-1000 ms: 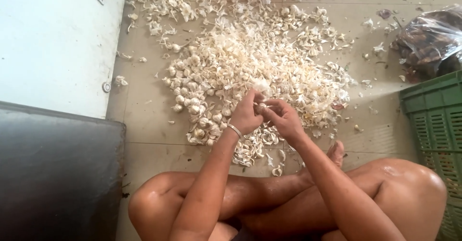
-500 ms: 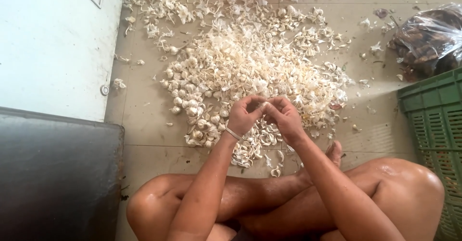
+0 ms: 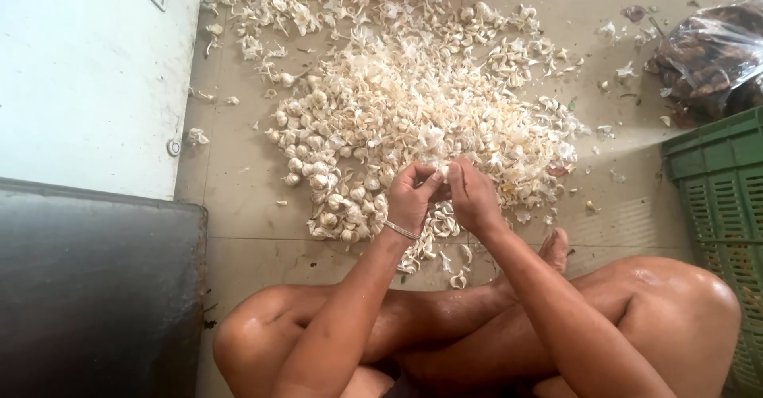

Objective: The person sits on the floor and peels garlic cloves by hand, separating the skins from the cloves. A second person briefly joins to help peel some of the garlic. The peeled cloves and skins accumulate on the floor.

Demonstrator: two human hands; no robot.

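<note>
Presently seated cross-legged on beige tiled floor [image 3: 238,207]. Left hand [image 3: 411,199] and right hand [image 3: 474,198] touching, fingers pinched narrow on one small pale garlic clove [image 3: 442,177], held just above near edge of broad heap of whitish garlic bulbs and papery skins [image 3: 413,96]. Green slatted plastic crate [image 3: 715,207] at floor's right edge.

Since 1.0 s ago, the left hand [image 3: 411,199] and right hand [image 3: 473,199] have been drawn slightly nearer the body. Fingertips are now pressed together over one garlic piece [image 3: 442,174]; previously a small gap was seen.
</note>
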